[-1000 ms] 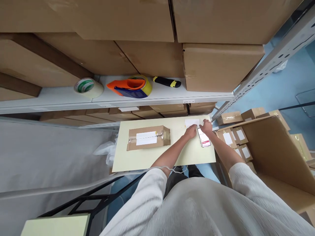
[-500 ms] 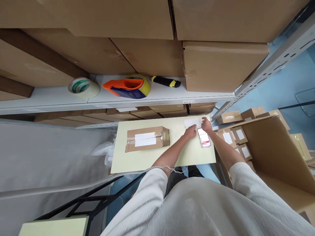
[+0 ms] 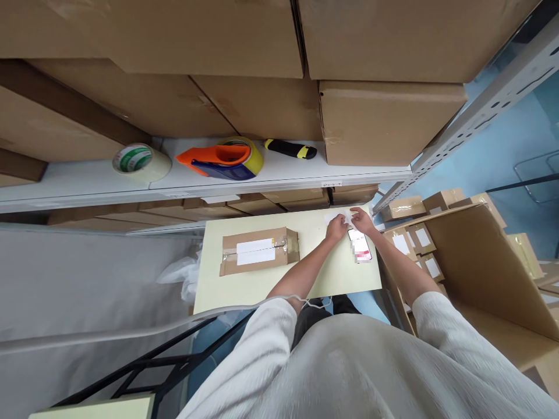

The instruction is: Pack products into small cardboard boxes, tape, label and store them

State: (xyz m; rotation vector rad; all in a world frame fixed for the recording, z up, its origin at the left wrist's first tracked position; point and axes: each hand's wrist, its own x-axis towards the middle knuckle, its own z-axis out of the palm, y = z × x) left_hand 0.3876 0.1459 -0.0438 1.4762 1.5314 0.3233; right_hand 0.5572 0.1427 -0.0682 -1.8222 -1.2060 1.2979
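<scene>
A person in a white short-sleeved top has both forearms stretched over a pale yellow bench (image 3: 244, 294). The left hand (image 3: 335, 230) and right hand (image 3: 362, 221) come close together near the far right corner, at a white paper slip (image 3: 348, 214). The fingers of both hands are curled in narrow at the slip, but the view is too small to tell whether either hand pinches it. Just below the right hand, a smartphone (image 3: 360, 245) lies face up with its screen lit. Left of the hands, well apart from them, a taped cardboard box (image 3: 259, 251) lies on the bench with a white label (image 3: 256, 252) on top. Beyond the bench, a grey shelf (image 3: 94, 181) carries 3 tools in a row: a tape roll (image 3: 162, 167), an orange and blue tape dispenser (image 3: 227, 170) and a black and yellow utility knife (image 3: 290, 149), in front of large cartons (image 3: 391, 119). To the right of the bench stands a big open carton (image 3: 489, 262) containing small labelled boxes (image 3: 418, 227).
</scene>
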